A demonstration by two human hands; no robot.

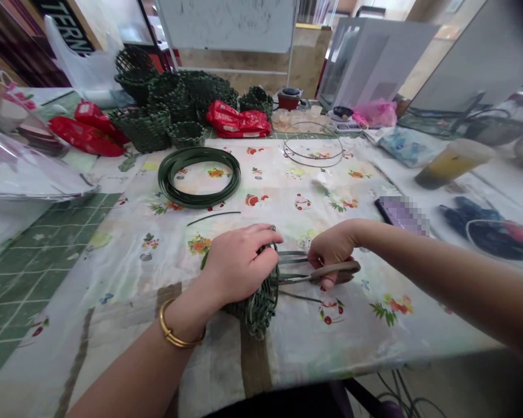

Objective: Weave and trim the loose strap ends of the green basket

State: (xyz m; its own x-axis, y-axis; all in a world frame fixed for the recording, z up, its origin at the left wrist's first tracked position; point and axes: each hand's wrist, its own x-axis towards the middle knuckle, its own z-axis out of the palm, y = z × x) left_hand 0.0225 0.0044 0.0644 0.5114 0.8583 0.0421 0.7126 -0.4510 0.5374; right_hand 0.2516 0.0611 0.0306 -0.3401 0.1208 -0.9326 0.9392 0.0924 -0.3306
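Observation:
A small dark green woven basket (pixel 260 310) lies on its side near the front of the table. My left hand (pixel 243 261) is closed over it, fingers bent round its rim. Several flat green strips (pixel 293 253) stick out from the rim toward the right. My right hand (pixel 331 249) grips a pair of scissors (pixel 337 270) by the brownish handles. The scissor blades point left among the strips, close to the basket's rim; whether they touch a strip I cannot tell. One thin strip (pixel 300 296) sticks out lower down.
A coil of green strip (pixel 168 186) lies behind my left hand, with a loose cut piece (pixel 213 216) nearer. Finished woven baskets (pixel 187 93) and red packets (pixel 239 121) stand at the back. To the right are a phone (pixel 401 215), a cup (pixel 453 164) and a wire ring (pixel 314 165).

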